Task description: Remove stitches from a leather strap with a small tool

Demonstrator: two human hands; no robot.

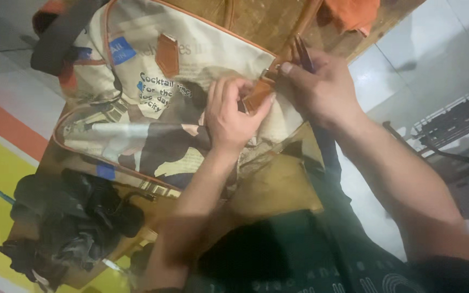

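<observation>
From the head camera, a big soft cloth bag [153,103] lies on the wooden table [278,190], up at 11 o'clock. The left hand [229,116] pinches its brown leather strap tab [259,96]. The right hand [321,87], at 1 o'clock, grips the metal buckle [270,74] and a dark pen [303,53]. The bag looks floppy and light; the stiff strap looks best to hold.

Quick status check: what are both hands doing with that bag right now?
Left hand pinching the brown strap tab. Right hand on the metal buckle, pen-like tool in grip. Printed canvas bag lying flat. Nothing in the way.
</observation>
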